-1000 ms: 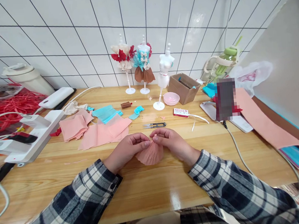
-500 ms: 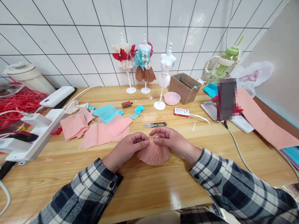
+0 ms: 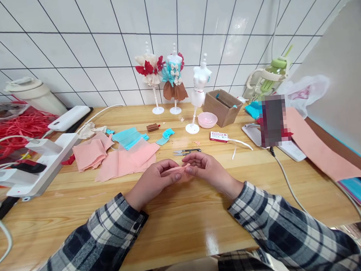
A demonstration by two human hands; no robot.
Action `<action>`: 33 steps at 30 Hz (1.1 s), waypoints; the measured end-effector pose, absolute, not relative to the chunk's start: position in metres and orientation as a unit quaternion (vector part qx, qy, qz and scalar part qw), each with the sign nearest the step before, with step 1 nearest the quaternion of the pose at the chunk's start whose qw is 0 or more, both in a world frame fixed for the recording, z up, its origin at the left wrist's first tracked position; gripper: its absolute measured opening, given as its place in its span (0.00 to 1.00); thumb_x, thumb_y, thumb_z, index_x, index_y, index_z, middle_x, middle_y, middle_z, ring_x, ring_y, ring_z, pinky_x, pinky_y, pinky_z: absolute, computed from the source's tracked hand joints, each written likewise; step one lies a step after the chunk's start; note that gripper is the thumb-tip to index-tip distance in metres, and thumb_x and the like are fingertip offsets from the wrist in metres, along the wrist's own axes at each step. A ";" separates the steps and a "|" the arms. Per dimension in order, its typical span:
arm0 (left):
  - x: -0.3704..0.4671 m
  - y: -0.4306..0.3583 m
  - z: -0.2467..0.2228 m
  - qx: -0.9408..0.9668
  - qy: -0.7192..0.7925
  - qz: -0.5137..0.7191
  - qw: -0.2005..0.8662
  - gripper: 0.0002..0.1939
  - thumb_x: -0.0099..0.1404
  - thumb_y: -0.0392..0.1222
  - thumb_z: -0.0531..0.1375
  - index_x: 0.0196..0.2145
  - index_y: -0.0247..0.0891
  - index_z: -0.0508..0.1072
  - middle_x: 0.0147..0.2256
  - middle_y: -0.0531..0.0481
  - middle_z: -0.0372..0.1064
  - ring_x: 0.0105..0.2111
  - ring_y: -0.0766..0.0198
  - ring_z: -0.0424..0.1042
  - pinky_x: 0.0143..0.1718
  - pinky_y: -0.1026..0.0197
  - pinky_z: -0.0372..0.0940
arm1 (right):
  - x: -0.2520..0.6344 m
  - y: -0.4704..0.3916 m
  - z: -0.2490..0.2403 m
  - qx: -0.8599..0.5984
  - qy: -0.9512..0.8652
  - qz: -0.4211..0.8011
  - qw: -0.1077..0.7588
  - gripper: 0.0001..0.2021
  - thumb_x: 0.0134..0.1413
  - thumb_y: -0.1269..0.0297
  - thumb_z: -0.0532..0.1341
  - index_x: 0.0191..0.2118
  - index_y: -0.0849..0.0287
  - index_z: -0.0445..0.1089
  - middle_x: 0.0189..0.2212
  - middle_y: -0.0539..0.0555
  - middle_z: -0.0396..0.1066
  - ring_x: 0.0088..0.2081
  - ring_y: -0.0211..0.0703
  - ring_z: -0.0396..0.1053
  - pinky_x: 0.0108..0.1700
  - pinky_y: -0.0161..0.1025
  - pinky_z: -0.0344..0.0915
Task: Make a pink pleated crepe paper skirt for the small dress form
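A salmon-pink, finely pleated piece of thin paper-like material (image 3: 174, 170) is pinched at both ends, one in the left hand (image 3: 154, 178) and the other in the right hand (image 3: 207, 171). It lies on the person's side of the silver-bladed, black-handled thread snips (image 3: 186, 151), near them but apart. The piece is bunched into a narrow, slightly bowed band, its creases running lengthwise from hand to hand. Its right end draws in tight at the fingertips; a small part shows below, between the thumbs. Fingers cover both ends, and whether it is paper or cloth cannot be told.
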State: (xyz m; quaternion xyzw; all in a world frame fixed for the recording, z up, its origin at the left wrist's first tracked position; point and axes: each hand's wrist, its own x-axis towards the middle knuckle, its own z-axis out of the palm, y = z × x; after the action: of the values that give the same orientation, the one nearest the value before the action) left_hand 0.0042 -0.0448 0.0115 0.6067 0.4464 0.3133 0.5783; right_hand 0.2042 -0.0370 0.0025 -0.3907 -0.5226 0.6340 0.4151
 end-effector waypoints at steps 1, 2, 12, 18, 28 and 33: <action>0.004 -0.045 0.012 0.615 0.449 0.317 0.565 0.12 0.57 0.50 0.66 0.33 0.38 0.74 0.33 0.50 0.71 0.34 0.60 0.69 0.36 0.61 0.61 | 0.204 -0.037 0.003 -0.393 -0.529 0.626 0.417 0.15 0.43 0.61 0.71 0.38 0.57 0.74 0.35 0.52 0.74 0.37 0.40 0.70 0.42 0.40 0.65; 0.004 -0.045 0.012 0.625 0.453 0.324 0.547 0.12 0.58 0.49 0.65 0.33 0.38 0.74 0.33 0.50 0.72 0.34 0.59 0.70 0.36 0.61 0.61 | 0.204 -0.038 0.002 -0.395 -0.538 0.616 0.418 0.14 0.44 0.61 0.71 0.38 0.57 0.74 0.35 0.52 0.74 0.38 0.41 0.70 0.43 0.41 0.66; -0.008 -0.039 0.014 0.857 0.421 0.289 0.067 0.11 0.63 0.32 0.55 0.36 0.41 0.77 0.36 0.45 0.76 0.39 0.53 0.70 0.44 0.52 0.61 | 0.231 -0.018 0.002 -0.465 -0.671 0.341 0.466 0.12 0.51 0.67 0.63 0.43 0.56 0.73 0.39 0.54 0.73 0.40 0.43 0.70 0.46 0.43 0.66; -0.009 -0.040 0.007 0.881 0.426 0.203 0.034 0.13 0.65 0.32 0.53 0.40 0.40 0.76 0.39 0.47 0.75 0.39 0.56 0.70 0.42 0.53 0.64 | 0.272 0.012 -0.009 -0.561 -0.594 0.297 0.494 0.11 0.51 0.60 0.62 0.39 0.60 0.74 0.37 0.55 0.76 0.36 0.43 0.70 0.42 0.42 0.66; -0.007 -0.043 0.010 0.884 0.438 0.149 0.068 0.10 0.67 0.42 0.55 0.41 0.41 0.76 0.38 0.47 0.74 0.38 0.55 0.70 0.39 0.53 0.65 | 0.325 0.022 0.004 -0.617 -0.567 0.164 0.521 0.13 0.52 0.58 0.61 0.38 0.60 0.76 0.34 0.55 0.75 0.33 0.42 0.68 0.35 0.39 0.63; -0.005 -0.045 0.016 0.884 0.419 0.167 0.121 0.19 0.60 0.55 0.63 0.43 0.41 0.75 0.40 0.47 0.75 0.39 0.53 0.71 0.40 0.52 0.64 | 0.376 0.025 -0.002 -0.676 -0.586 0.131 0.428 0.17 0.54 0.54 0.58 0.41 0.60 0.75 0.31 0.54 0.75 0.28 0.40 0.66 0.32 0.37 0.60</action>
State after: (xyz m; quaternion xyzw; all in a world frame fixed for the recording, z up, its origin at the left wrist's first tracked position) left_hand -0.0052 -0.0455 0.0162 0.8844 0.4187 0.1667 0.1213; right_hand 0.3764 0.0254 -0.0024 -0.6757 -0.5858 0.1314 0.4278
